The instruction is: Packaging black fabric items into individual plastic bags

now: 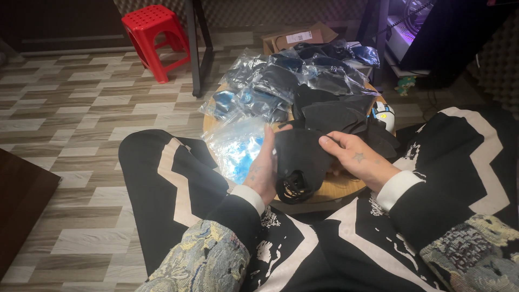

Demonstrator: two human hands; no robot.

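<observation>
Wood-look floor, round wooden table (335, 190) before your knees: your left hand (263, 172) and right hand (359, 160) both grip a black cloth piece (300, 157) over it, plastic bags (281, 81) piled behind.

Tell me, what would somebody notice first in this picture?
Probably the two hands in the middle: the left hand and right hand hold a black cloth piece over a small round wooden table. Behind them sits a heap of shiny plastic bags, and a bright red stool stands top left.
</observation>
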